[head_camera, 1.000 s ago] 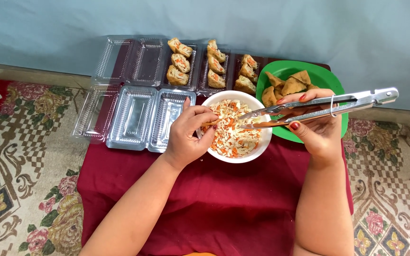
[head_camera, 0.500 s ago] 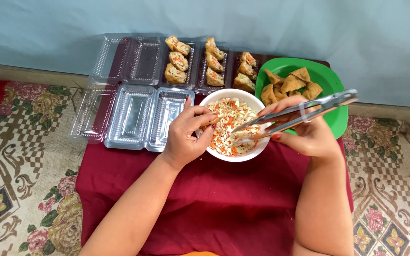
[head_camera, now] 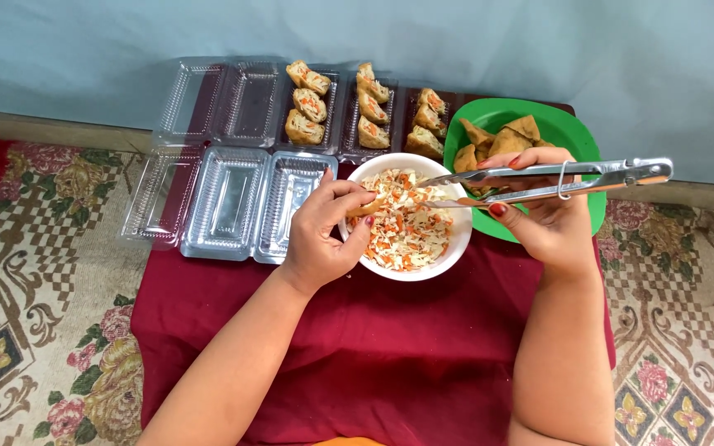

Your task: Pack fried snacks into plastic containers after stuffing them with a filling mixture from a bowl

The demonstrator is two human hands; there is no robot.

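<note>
My left hand (head_camera: pixel 324 235) pinches a tofu piece (head_camera: pixel 363 206) over the bowl (head_camera: pixel 456 248); my right hand (head_camera: pixel 543 219) clamps tongs (head_camera: pixel 555 177). Green plate (head_camera: pixel 572 124) and trays (head_camera: pixel 225 198) flank them.

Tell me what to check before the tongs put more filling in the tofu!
1. Left hand holds the tofu piece over the white bowl: ok.
2. Right hand grips the metal tongs: ok.
3. Tong tips sit at the tofu, above the shredded filling: ok.
4. Tofu pocket open enough: cannot tell, fingers hide it.
5. Empty clear trays ready nearby: ok.
6. More fried tofu on the green plate: ok.
</note>
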